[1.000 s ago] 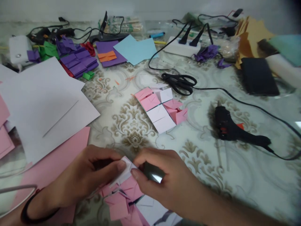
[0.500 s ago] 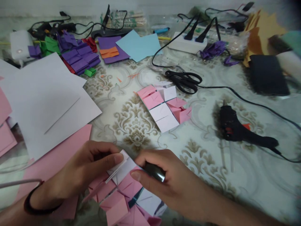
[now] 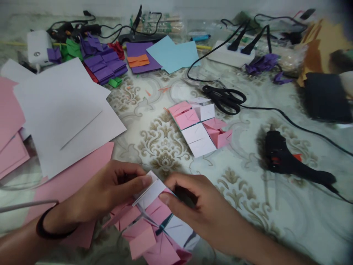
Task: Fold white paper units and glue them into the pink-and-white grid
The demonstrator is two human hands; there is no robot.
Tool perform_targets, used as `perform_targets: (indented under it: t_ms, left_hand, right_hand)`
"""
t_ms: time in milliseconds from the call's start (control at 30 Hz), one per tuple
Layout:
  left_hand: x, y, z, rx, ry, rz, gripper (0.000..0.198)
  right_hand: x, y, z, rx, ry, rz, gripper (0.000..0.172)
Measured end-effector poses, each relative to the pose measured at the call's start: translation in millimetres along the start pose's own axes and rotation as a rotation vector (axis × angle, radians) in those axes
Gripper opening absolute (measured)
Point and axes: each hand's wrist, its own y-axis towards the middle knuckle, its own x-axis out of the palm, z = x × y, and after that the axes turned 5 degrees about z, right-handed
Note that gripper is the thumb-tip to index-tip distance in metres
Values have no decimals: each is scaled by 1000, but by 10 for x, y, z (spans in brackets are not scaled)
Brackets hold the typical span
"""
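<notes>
My left hand (image 3: 121, 187), with a dark band on the wrist, pinches the white upper corner of a pink and white folded-paper piece (image 3: 154, 224) between thumb and fingers. My right hand (image 3: 195, 206) grips the same piece from its right edge, thumb on top and fingers curled behind it. A dark patch shows inside the right hand's curl, and I cannot tell what it is. The held piece is made of several folded squares, with dark teal showing in the gaps. Beyond my hands a similar pink and white folded piece (image 3: 197, 138) lies on the patterned tablecloth.
White sheets (image 3: 71, 99) and pink paper (image 3: 102, 158) lie at left. Black-handled scissors (image 3: 226, 97) and a glue gun (image 3: 298, 158) with its cord are at right. Farther back are purple folded papers (image 3: 104, 66), light blue sheets (image 3: 176, 55), a white power strip (image 3: 231, 55) and a black pad (image 3: 327, 97).
The view has shifted, so most things appear farther right. Both hands keep their hold on the folded piece. A shiny dark thing seen earlier inside my right hand's curl no longer shows clearly.
</notes>
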Motion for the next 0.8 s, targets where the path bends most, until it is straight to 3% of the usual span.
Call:
perform_targets:
  t_ms: [167,433,800]
  left_hand:
    - [-14,-32,-8,-15,96,24,48]
    - [20,-37,-31,24,112,45,47]
    - [37,-34,28,37,110,6,47]
  right_hand:
    - [30,26,14,1,-1,30,25]
    - [66,23,-53,145,-86,-93,10]
    - [122,42,-67,100,-167,-77,7]
